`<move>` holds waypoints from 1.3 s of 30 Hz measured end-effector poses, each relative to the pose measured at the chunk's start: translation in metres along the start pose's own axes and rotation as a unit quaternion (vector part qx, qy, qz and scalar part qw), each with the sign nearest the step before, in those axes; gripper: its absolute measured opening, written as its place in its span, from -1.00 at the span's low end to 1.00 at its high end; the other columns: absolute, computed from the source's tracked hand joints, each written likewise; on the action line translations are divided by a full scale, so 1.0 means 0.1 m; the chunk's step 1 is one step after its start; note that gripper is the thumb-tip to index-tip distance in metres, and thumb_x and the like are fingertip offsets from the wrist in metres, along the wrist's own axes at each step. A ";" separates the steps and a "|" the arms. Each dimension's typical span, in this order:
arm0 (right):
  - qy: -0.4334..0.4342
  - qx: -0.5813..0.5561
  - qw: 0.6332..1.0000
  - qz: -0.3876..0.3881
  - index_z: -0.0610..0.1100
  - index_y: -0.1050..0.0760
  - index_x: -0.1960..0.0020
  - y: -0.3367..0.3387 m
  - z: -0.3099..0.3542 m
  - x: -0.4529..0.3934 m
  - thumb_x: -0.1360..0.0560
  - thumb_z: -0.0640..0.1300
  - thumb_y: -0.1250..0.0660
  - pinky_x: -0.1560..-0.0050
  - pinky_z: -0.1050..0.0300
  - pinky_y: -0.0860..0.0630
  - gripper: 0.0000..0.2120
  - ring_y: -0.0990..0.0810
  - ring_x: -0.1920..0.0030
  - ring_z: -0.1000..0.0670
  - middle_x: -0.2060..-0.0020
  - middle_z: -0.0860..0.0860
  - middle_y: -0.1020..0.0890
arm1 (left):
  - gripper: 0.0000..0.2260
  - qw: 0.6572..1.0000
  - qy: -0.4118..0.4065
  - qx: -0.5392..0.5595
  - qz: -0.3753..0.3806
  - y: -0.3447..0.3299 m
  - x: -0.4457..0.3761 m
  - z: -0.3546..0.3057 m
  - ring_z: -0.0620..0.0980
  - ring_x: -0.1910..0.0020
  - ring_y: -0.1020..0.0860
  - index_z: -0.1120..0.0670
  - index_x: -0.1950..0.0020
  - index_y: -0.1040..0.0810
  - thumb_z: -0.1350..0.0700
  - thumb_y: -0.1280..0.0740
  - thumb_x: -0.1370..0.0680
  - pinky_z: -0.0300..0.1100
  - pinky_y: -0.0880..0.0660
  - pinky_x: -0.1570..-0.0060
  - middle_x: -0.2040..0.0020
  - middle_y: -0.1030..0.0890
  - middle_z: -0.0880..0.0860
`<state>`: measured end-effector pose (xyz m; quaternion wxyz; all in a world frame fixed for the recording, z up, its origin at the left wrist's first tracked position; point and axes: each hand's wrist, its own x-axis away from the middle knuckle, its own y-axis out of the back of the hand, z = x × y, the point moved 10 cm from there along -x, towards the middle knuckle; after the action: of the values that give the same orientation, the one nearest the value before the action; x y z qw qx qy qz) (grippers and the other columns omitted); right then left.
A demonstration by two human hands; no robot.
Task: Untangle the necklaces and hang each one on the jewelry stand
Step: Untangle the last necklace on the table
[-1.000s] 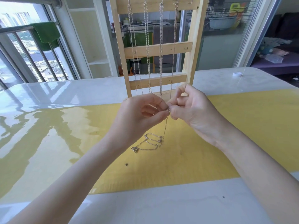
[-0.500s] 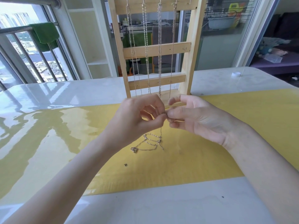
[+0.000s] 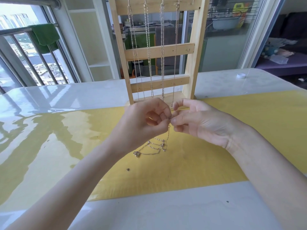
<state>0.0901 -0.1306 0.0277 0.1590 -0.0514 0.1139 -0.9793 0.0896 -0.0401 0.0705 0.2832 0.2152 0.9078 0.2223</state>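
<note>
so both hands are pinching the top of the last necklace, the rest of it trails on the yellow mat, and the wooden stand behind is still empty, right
Not quite: the stand isn't empty. The head view shows four chains already hanging from hooks on the wooden stand. The rest holds: the left hand and right hand pinch the top of the necklace, whose remainder trails on the yellow mat.

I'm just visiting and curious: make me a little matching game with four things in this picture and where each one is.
Things:
1. green towel
2. white cap
3. wooden stand
4. loose necklace

Places:
A. far right on the table
B. pinched at one end by both hands, the rest on the yellow mat
C. draped over the balcony railing
D. upright behind the hands, chains hanging on it

Pairs: 1-C, 2-A, 3-D, 4-B
</note>
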 end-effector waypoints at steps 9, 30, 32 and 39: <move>0.017 0.030 0.999 0.012 -0.17 -0.33 0.07 -0.02 0.08 0.03 -0.43 -0.51 -0.25 0.31 0.27 -0.47 -0.72 -0.49 0.38 0.07 0.37 -0.03 -0.53 | -0.81 0.972 0.177 0.150 -0.027 0.05 0.04 0.33 -0.12 0.37 -0.57 0.12 0.25 -0.51 0.32 -0.26 -0.53 -0.30 -0.52 0.29 0.40 -0.60 -0.02; 0.003 0.049 0.999 0.002 -0.17 -0.35 0.09 -0.02 0.02 0.01 -0.47 -0.50 -0.20 0.31 0.26 -0.40 -0.75 -0.43 0.34 0.06 0.40 0.02 -0.50 | -0.83 0.995 0.092 0.037 0.013 -0.09 0.01 0.10 -0.15 0.43 -0.49 0.12 0.29 -0.54 0.35 -0.34 -0.45 -0.36 -0.44 0.33 0.43 -0.56 -0.10; 0.012 0.049 0.999 0.006 -0.17 -0.35 0.06 -0.02 0.04 0.02 -0.47 -0.49 -0.23 0.29 0.26 -0.42 -0.75 -0.47 0.34 0.08 0.38 0.02 -0.51 | -0.82 0.990 0.111 0.087 0.003 -0.08 0.01 0.14 -0.16 0.45 -0.46 0.14 0.29 -0.51 0.38 -0.32 -0.45 -0.37 -0.41 0.36 0.44 -0.53 -0.10; 0.030 0.068 0.997 -0.005 -0.18 -0.42 -0.14 0.06 0.09 0.02 -0.29 -0.35 -0.40 0.19 0.26 -0.51 -0.56 -0.55 0.26 0.06 0.26 -0.04 -0.60 | -0.87 0.999 0.025 0.027 -0.036 0.02 0.00 0.01 -0.09 0.34 -0.52 0.13 0.21 -0.47 0.31 -0.39 -0.39 -0.24 -0.52 0.24 0.30 -0.55 0.02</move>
<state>0.0914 -0.1391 0.0352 0.1542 -0.0114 0.0517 -0.9866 0.0909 -0.0381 0.0705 0.2622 0.1843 0.9274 0.1931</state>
